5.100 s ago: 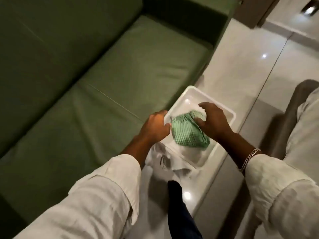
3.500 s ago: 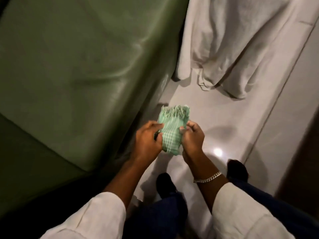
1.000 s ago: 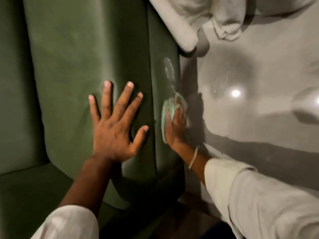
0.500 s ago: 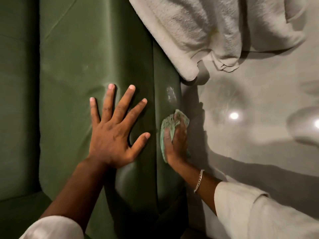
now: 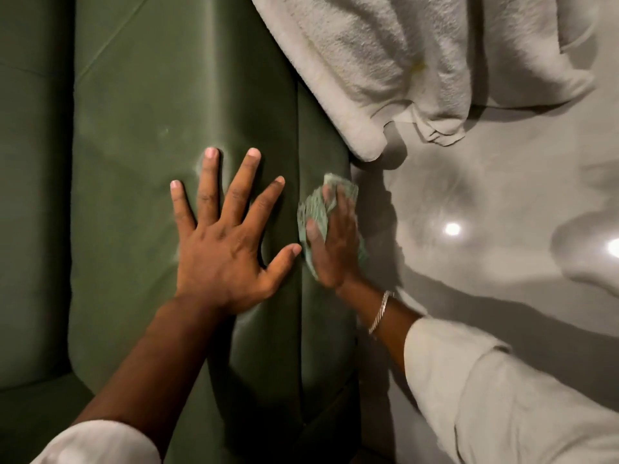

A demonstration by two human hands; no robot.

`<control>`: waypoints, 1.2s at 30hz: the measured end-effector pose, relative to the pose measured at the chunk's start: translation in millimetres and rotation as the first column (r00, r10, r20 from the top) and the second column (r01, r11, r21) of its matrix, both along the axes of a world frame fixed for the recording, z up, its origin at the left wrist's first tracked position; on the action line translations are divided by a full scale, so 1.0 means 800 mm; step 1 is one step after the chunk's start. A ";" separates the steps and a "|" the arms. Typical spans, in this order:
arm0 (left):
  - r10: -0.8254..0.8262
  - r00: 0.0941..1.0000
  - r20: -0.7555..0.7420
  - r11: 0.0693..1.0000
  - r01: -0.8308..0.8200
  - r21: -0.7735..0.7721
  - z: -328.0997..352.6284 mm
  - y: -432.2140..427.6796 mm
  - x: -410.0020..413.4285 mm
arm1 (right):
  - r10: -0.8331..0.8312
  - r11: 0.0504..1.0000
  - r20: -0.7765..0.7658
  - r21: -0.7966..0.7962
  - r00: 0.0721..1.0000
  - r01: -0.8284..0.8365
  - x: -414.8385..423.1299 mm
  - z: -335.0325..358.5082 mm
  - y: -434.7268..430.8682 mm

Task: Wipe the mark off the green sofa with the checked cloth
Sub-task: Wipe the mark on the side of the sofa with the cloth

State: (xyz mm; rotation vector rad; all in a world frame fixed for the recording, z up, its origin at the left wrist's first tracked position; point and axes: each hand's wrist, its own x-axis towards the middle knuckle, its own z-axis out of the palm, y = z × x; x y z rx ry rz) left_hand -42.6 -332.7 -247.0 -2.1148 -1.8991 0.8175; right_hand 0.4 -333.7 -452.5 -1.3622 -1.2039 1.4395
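Reaching forward from pale rolled-up sleeves, both hands work at the smooth dark green sofa [image 5: 140, 128]. The left hand [image 5: 224, 249] lies flat and open on the broad top face of the green cushion, fingers spread wide, the fabric dimpled under the fingertips. Just beside it, the right hand [image 5: 335, 242], with a silver chain bracelet [image 5: 380, 313] at the wrist, is pressed palm-first against the sofa's narrow side panel, holding the crumpled pale green checked cloth [image 5: 315, 209] against the upholstery with flattened fingers; the cloth shows above the fingers and along both edges of the palm, slightly blurred. The mark itself cannot be made out, as cloth and hand cover that part of the panel. To the right lies a glossy grey tiled floor [image 5: 502, 195] carrying bright light reflections. Farther off, a rumpled off-white terry towel [image 5: 385, 55] hangs over the sofa's far edge and down towards the floor.
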 end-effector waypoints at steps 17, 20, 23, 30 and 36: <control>0.012 0.999 -0.049 1.000 -0.010 0.027 -0.004 -0.003 0.001 | -0.059 0.988 -0.038 -0.142 0.997 0.053 -0.002 0.001 -0.001; 0.008 0.999 -0.040 0.999 -0.006 0.047 -0.005 -0.001 0.001 | -0.027 0.997 -0.024 -0.073 0.999 0.026 -0.003 0.007 0.008; -0.004 1.000 -0.025 0.998 0.006 0.064 -0.007 -0.003 -0.001 | -0.021 1.000 0.055 -0.019 0.998 0.022 -0.006 0.007 0.080; -0.010 0.999 -0.045 0.997 0.014 0.080 -0.009 -0.004 -0.001 | -0.033 0.991 -0.029 -0.128 0.999 0.029 0.001 0.005 -0.020; -0.020 0.999 -0.043 0.995 0.024 0.094 -0.009 -0.005 -0.003 | -0.093 0.992 0.032 0.083 0.995 0.090 -0.016 0.006 0.116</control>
